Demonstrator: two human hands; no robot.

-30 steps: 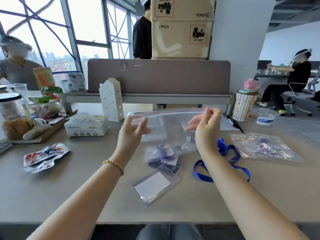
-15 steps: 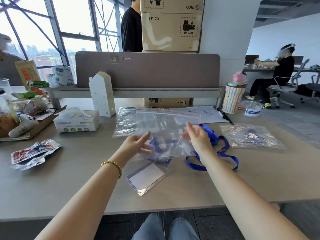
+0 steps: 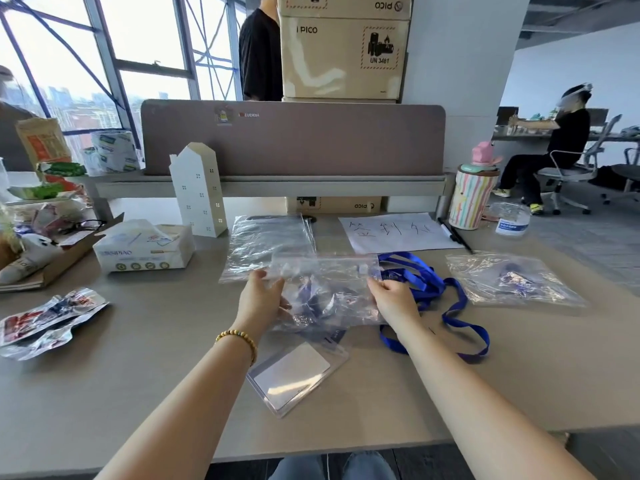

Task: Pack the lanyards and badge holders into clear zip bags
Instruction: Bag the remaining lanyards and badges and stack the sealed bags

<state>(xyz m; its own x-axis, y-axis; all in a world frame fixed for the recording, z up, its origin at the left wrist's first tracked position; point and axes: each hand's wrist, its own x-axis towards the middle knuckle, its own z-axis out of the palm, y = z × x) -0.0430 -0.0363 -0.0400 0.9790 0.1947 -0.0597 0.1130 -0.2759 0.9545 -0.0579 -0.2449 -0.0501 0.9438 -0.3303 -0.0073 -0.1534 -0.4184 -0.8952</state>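
Left hand (image 3: 260, 299) and right hand (image 3: 391, 299) pinch the zip bag's (image 3: 329, 289) sides; flimsy, slippery film, best gripped near its stiffer seal.

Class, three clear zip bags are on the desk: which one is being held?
The middle zip bag, gripped by the left hand and right hand. The empty bag and the right-side bag lie untouched.
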